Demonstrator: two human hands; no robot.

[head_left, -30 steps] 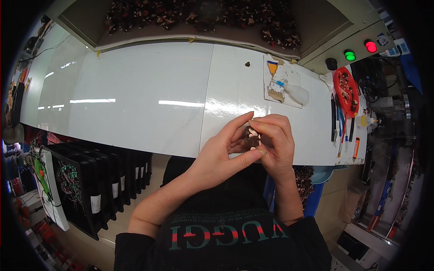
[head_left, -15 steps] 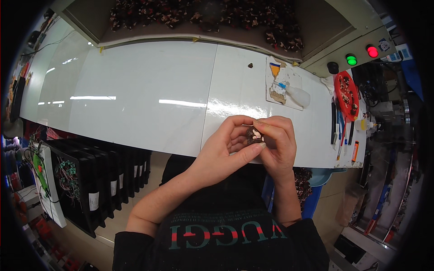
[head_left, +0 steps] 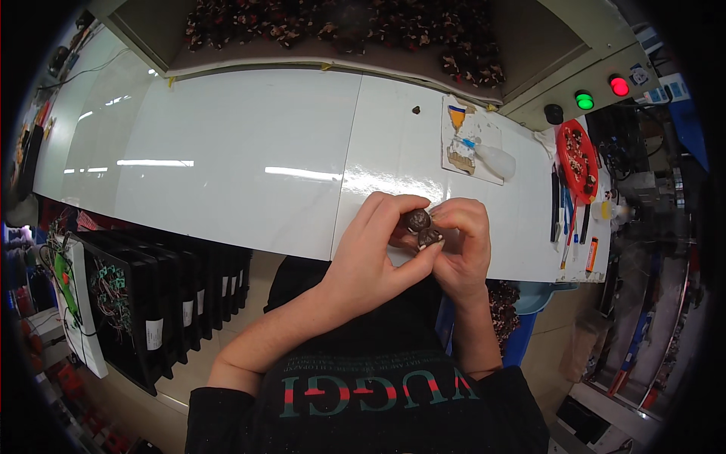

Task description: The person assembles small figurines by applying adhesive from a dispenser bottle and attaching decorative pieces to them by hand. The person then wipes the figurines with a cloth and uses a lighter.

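1. Two hands are meeting over the near edge of the white table, and every place below is being given relative to that table.
2. At the table's near left, below its edge, black racks are standing upright in a row, with a green circuit board showing beside them.
3. Over the near edge, right of the table's middle, the left hand is curling its thumb and fingers into a pinch on two small dark round parts.
4. Those parts are sitting one above the other, touching, and are being held just above the table's near edge.
5. The right hand is pressing against the same parts from the other side, its fingers bent and pinching them too.
6. Farther back on the table, a white card is lying flat with a small squeeze bottle resting on it.
7. At the table's right end, a red tray of small dark bits is lying, with pens beside it.
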